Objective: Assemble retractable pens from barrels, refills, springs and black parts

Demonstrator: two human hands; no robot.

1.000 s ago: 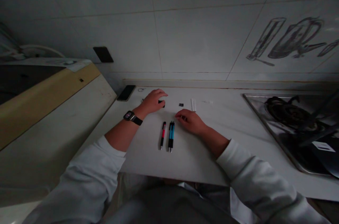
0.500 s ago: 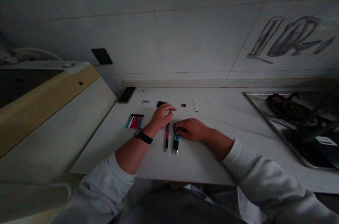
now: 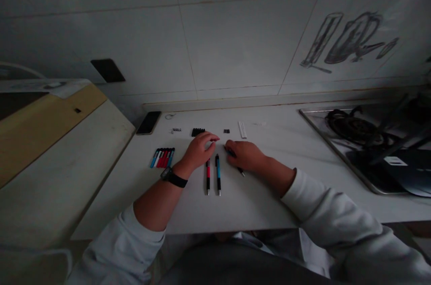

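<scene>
My right hand [image 3: 247, 155] is closed around a blue pen [image 3: 241, 171], whose black grip and silver tip slant out below the palm. My left hand [image 3: 199, 148], with a black watch on the wrist, hovers above the counter. Its fingers are curved with a gap to the thumb, and nothing shows in them. Between the hands, a red pen [image 3: 208, 178] and another blue pen [image 3: 218, 175] lie side by side, tips toward me. Just beyond the left hand is a row of small black parts [image 3: 198, 132].
Blue, white and red pen barrels [image 3: 162, 158] lie left on the white counter [image 3: 262, 204]. Along the back are a phone [image 3: 148, 122], small springs [image 3: 176, 130], small dark pieces [image 3: 226, 131], white refill-like sticks [image 3: 242, 129] and faint clear bits [image 3: 259, 124]. A stove [image 3: 350, 155] stands right.
My right hand has lifted one blue pen away from the other and turned it to a slant on the right. My left hand keeps nearly the same pose. The view has shifted slightly.
</scene>
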